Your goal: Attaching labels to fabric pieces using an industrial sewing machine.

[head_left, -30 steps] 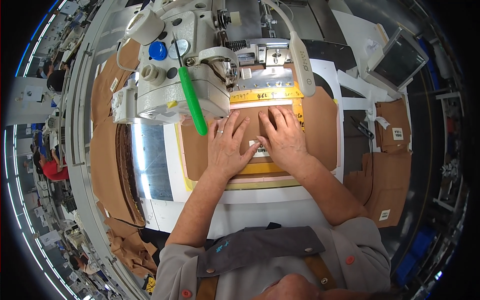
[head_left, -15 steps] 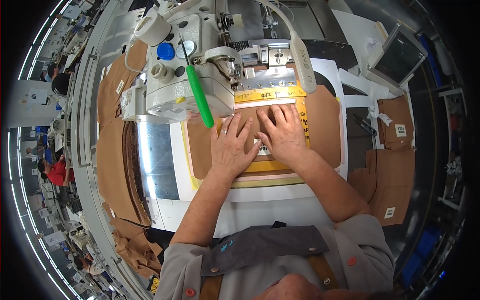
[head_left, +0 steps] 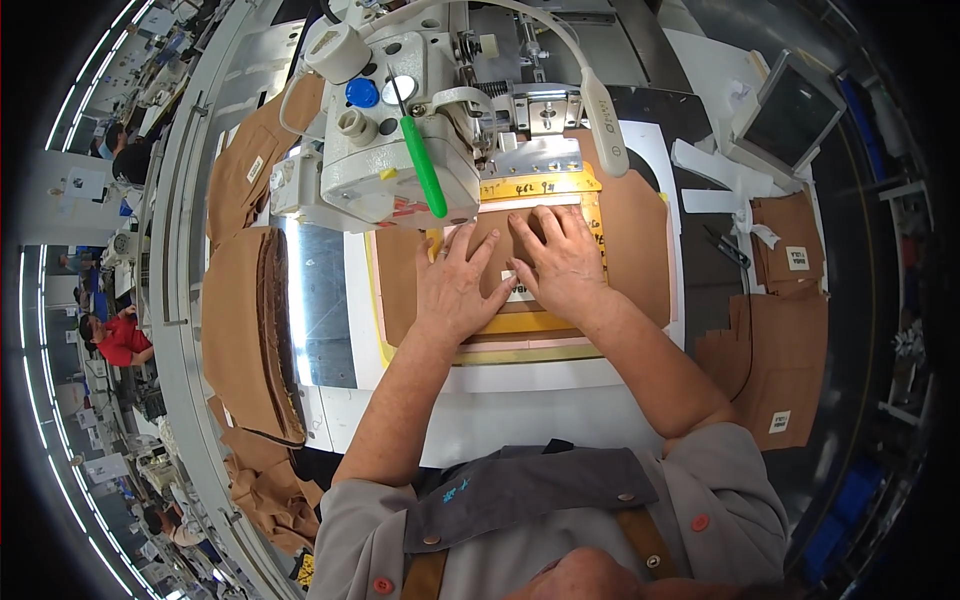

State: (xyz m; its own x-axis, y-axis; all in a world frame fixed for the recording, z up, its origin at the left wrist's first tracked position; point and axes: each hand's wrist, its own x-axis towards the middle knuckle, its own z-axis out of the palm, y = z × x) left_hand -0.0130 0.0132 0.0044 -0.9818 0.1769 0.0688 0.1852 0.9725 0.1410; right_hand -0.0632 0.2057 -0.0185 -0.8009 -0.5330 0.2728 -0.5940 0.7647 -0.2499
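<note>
My left hand [head_left: 458,288] lies flat with fingers spread on a brown fabric panel [head_left: 637,240]. Beside it, my right hand [head_left: 562,262] rests palm down, its fingers stretched toward a white strip [head_left: 545,203] along the panel's far part. A yellow frame-shaped template [head_left: 530,322] with handwritten marks surrounds the area under both hands. Between the thumbs shows a white label [head_left: 516,287], partly covered. Just beyond the fingers, a metal clamp plate [head_left: 540,158] meets the template's far bar. The white sewing machine head [head_left: 400,165] overhangs the panel at the far left.
A green-handled pointed tool [head_left: 422,168] lies on the machine head. Stacked brown panels [head_left: 240,335] stand at left; more labelled brown pieces [head_left: 765,360] lie at right near thread snips [head_left: 728,247]. A white hand-held device [head_left: 604,125] hangs beyond my right hand. A monitor [head_left: 790,110] stands far right.
The view has shifted slightly, so the machine head appears farther right and the panel a little higher. Both hands stay flat on the panel in nearly the same pose.
</note>
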